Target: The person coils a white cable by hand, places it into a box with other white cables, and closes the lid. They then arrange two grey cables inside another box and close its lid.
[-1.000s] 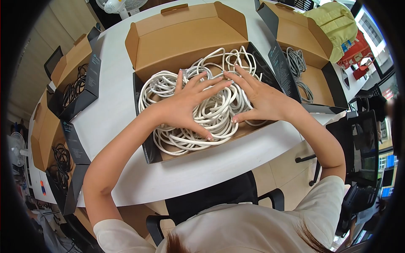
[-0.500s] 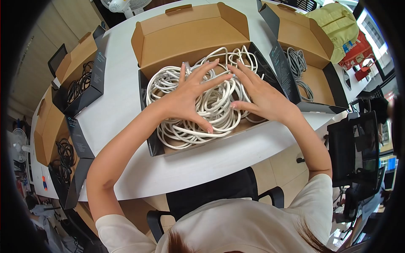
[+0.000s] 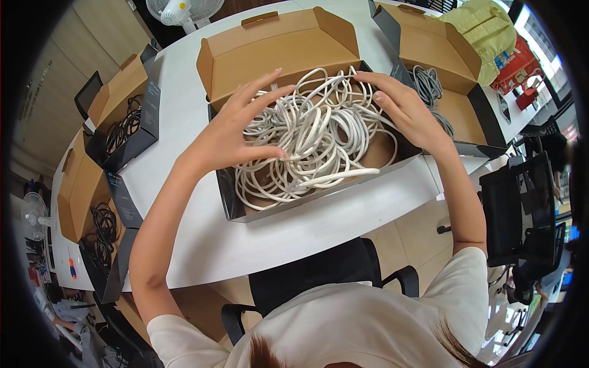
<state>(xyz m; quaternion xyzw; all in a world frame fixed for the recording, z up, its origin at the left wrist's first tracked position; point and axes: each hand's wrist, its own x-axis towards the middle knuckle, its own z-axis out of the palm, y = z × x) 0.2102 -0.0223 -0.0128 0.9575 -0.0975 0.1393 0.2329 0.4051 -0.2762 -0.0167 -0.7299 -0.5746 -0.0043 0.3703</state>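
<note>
White table carries four open cardboard boxes. Middle box, lid raised, holds tangled white cables. Right of the middle box: a second box containing grey cable. Left of the middle box: two boxes, each holding black cables, the nearer one at the table's edge.

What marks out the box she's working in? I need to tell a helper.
On the white table stand several open cardboard boxes. Hers is the middle box, under both hands. It alone holds white cables; its neighbours hold black or grey ones.
</note>
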